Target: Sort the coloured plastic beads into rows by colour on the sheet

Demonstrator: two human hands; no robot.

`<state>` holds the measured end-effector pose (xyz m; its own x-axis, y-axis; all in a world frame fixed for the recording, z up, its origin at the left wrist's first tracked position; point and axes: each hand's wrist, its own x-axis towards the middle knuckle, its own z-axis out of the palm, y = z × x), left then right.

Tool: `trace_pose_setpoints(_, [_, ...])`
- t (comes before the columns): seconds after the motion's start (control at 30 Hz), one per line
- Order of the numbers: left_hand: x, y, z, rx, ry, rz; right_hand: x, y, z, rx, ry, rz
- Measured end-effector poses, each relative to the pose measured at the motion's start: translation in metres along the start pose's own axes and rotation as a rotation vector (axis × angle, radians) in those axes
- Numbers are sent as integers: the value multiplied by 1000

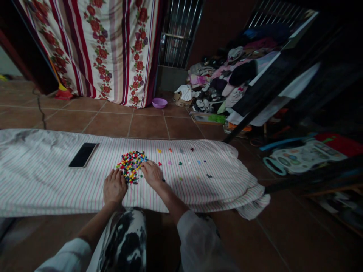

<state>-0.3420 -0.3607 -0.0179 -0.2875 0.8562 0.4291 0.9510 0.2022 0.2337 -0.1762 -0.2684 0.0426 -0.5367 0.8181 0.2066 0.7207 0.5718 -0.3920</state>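
A pile of small, bright plastic pieces lies on the striped cloth in front of me. They look like tiny building bricks. At the pile's left edge, my left hand rests palm down with its fingers stretched out. My right hand reaches over the right edge, fingers bent and together at the pieces; whatever is between the fingertips is hidden. To the right, little groups sorted by colour lie in loose rows, among them yellow pieces, pink pieces and dark grey pieces.
A phone lies left of the pile. Beyond the cloth are a tiled floor, a flowered curtain, a purple basin and a heap of clothes. A dark slanting post stands at the right.
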Motion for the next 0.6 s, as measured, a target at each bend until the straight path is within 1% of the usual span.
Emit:
trace_pose_setpoints(0.07, [0,-1,0,3,0,17,1,21,-5,30,50,39])
trace_pose_setpoints(0.17, [0,-1,0,15,-7,47,4,62,-15,89,152,94])
trace_pose_setpoints(0.27, [-1,-2,2,45,-7,47,7,108,-29,112,274,214])
trace_pose_setpoints(0.37, [-1,-4,5,58,2,46,10,154,-47,128,363,358])
trace_pose_setpoints(0.5, [-2,-5,7,59,18,50,11,206,-67,88,381,502])
trace_pose_setpoints(0.6, [-1,-6,8,68,16,82,12,235,-74,81,360,626])
